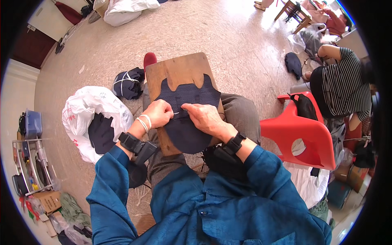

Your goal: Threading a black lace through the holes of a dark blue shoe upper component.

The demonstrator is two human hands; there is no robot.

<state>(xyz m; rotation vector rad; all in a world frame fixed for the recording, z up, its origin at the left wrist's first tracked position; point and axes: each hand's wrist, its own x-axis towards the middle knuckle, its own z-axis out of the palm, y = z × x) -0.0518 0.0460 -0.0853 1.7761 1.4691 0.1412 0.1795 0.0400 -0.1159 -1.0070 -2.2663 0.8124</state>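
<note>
A dark navy fabric piece [188, 94], shaped like a shoe upper with pointed tabs, lies on a wooden board [183, 67] across my lap. My left hand [160, 113] is closed in a pinch at the piece's left side, with a thin, pale, metal-looking tool [176, 113] sticking out of its fingertips. Its exact kind is too small to tell. On the piece's right side, my right hand [206, 119] presses and pinches the fabric, thumb and fingers together. The fingertips of both hands nearly meet over the middle of the fabric.
A white plastic bag [75, 118] with dark pieces inside stands at my left, beside a tied dark bundle [128, 83]. At my right is a red plastic chair [298, 130]. Beyond it sits a person in a striped top [345, 85]. A wooden stool [300, 16] stands farther off.
</note>
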